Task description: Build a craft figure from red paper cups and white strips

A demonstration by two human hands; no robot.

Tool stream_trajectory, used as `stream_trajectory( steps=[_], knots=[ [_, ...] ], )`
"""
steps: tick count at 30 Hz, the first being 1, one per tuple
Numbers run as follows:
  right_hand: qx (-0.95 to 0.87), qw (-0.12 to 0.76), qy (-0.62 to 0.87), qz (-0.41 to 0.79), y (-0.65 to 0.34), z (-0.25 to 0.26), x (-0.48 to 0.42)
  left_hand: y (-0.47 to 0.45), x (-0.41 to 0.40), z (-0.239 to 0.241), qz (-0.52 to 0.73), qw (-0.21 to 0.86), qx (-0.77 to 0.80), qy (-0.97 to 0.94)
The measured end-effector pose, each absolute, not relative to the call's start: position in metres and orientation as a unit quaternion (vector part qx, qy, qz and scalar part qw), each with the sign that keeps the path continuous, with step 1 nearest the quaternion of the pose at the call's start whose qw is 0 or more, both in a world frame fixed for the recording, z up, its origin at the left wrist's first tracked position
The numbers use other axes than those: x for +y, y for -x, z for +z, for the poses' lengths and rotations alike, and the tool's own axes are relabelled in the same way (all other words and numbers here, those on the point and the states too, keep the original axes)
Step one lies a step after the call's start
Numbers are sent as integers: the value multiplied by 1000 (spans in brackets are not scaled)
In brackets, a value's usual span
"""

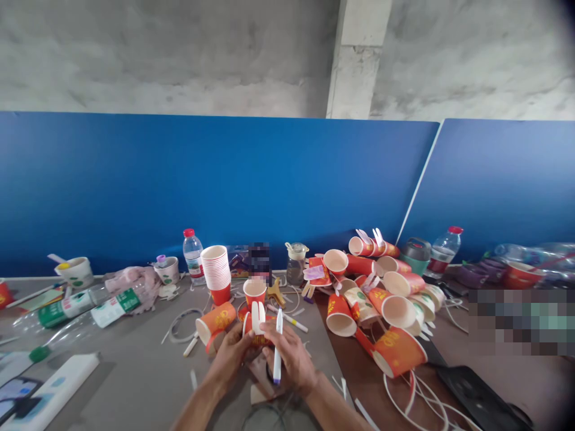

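Observation:
Between my hands is a red paper cup (259,339) with white rabbit-ear-shaped pieces (258,317) standing up at its rim. My left hand (231,353) is closed round the cup's left side. In my right hand (291,353) is a white marker (278,347) with a purple end, held nearly upright while the fingers touch the cup's right side. Just behind stands another red paper cup (254,291), and a tipped orange cup (216,321) lies to the left. A white marker with a yellow band (294,323) lies on the table behind my right hand.
A tall stack of paper cups (216,272) and a water bottle (193,257) stand behind on the left. Many decorated cups (399,311) are piled on the right. Plastic bottles (117,305) lie at left. Cables (417,395) and a black device (480,395) lie at right front.

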State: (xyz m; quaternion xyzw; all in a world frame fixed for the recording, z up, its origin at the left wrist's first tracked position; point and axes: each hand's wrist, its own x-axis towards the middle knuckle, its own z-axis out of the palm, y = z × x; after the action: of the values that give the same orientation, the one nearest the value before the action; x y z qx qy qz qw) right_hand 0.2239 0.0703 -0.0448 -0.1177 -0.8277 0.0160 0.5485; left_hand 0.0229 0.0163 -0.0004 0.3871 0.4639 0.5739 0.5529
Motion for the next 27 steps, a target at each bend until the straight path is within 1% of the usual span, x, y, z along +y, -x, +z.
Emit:
stream_trajectory(
  steps=[10,15,23,27],
  knots=[
    [-833,539,121,0,-222,-45,68,-22,19,2,567,537,496,-380],
    [-831,533,160,-10,-220,-39,64,-24,17,5,567,544,505,-358],
    [-813,551,187,-13,-224,-35,57,-27,16,9,580,542,504,-340],
    [-828,533,175,3,-222,-35,58,-25,21,2,578,529,512,-352]
  ],
)
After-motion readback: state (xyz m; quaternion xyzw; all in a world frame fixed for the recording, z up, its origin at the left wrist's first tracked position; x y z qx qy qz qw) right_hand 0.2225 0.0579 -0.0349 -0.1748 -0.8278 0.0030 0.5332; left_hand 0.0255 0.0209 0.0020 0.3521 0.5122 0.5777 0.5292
